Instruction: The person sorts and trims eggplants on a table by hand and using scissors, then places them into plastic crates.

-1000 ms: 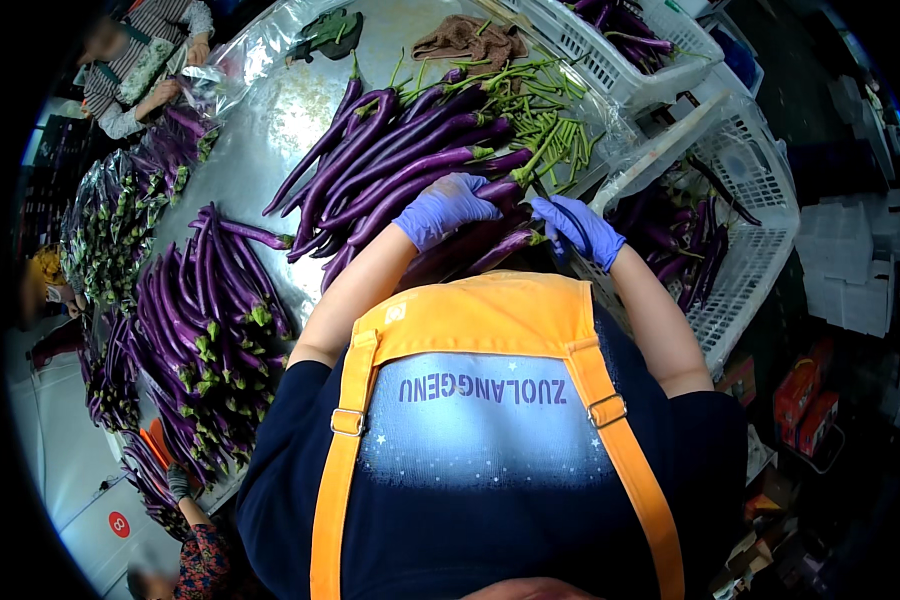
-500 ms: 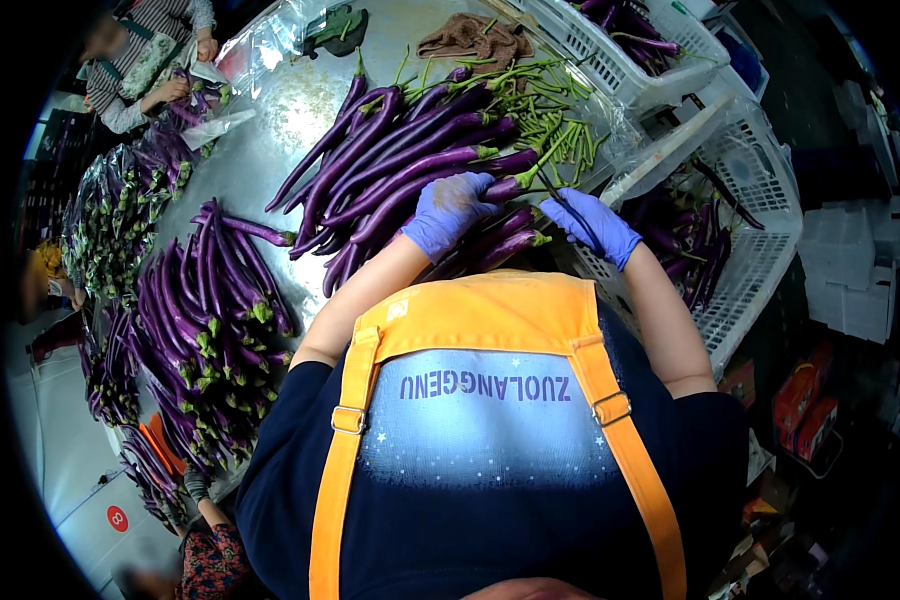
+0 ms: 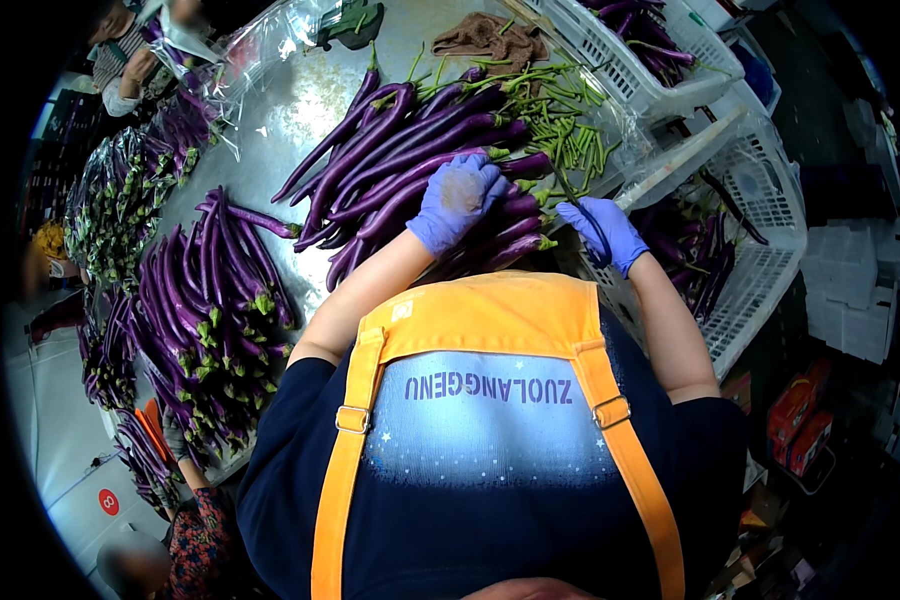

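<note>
Both my hands wear purple gloves. My left hand (image 3: 459, 203) is curled over the near end of a pile of long purple eggplants (image 3: 410, 165), its fingers closed around an eggplant (image 3: 525, 167); the grip is partly hidden by the glove. To its right, apart from the pile, my right hand (image 3: 604, 232) grips dark-handled scissors (image 3: 598, 240). Their thin blades point up and left toward the eggplant ends, and whether they are parted is hard to see. Cut green stems (image 3: 560, 120) lie scattered beyond my hands.
Another eggplant heap (image 3: 205, 310) lies left on the metal table (image 3: 275, 110), beside plastic-bagged eggplants (image 3: 120, 200). White crates (image 3: 760, 255) with eggplants stand right and far right. A brown cloth (image 3: 490, 40) lies at the back. Co-workers' arms (image 3: 135, 75) show at the left.
My left hand has shifted slightly away from me, over the pile. My right hand with the scissors has drawn right and back, and the long green stem between my hands is gone.
</note>
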Motion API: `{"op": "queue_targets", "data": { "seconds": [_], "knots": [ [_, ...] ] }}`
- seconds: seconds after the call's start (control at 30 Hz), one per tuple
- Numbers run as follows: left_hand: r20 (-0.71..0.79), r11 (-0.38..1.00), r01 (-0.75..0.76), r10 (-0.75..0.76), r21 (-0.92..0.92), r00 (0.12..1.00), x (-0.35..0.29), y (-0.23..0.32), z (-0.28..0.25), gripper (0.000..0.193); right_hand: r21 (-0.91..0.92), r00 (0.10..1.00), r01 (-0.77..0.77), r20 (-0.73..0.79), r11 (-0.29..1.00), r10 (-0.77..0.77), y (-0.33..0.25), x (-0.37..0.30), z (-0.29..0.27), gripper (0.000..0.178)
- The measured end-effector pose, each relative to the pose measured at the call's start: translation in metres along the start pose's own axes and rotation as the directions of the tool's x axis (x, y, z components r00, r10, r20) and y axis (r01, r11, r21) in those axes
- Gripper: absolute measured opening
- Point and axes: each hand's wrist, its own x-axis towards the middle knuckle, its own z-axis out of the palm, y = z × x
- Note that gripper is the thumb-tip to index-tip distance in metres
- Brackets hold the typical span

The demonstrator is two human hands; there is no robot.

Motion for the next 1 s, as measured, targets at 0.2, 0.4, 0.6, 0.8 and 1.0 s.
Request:
{"op": "queue_targets", "data": {
  "seconds": [0.2, 0.4, 0.6, 0.8, 1.0],
  "knots": [
    [0.256, 0.790, 0.064, -0.272, 0.609, 0.927, 0.034, 0.014, 0.034, 0.015, 0.375, 0.931, -0.365, 0.177, 0.852, 0.320, 0.000, 0.007, -0.030, 0.053],
    [0.116, 0.982, 0.129, -0.145, 0.135, 0.983, 0.013, 0.005, 0.002, 0.022, 0.155, 0.910, -0.398, 0.194, 0.904, 0.367, -0.015, 0.008, -0.061, 0.055],
    [-0.042, 0.992, 0.122, -0.124, -0.039, 0.991, -0.015, 0.005, -0.035, 0.026, -0.294, 0.989, 0.008, 0.147, 0.956, 0.037, -0.008, 0.024, -0.061, 0.058],
    [0.077, 0.986, 0.164, -0.163, -0.008, 0.984, -0.022, 0.009, -0.041, 0.029, -0.350, 0.987, 0.151, 0.108, 0.925, -0.120, -0.010, 0.039, -0.050, 0.050],
    [-0.004, 0.998, 0.065, -0.065, -0.011, 0.998, -0.023, -0.009, -0.046, 0.029, -0.429, 0.993, 0.116, 0.073, 0.896, -0.094, 0.033, 0.046, -0.037, 0.054]
  ]
}}
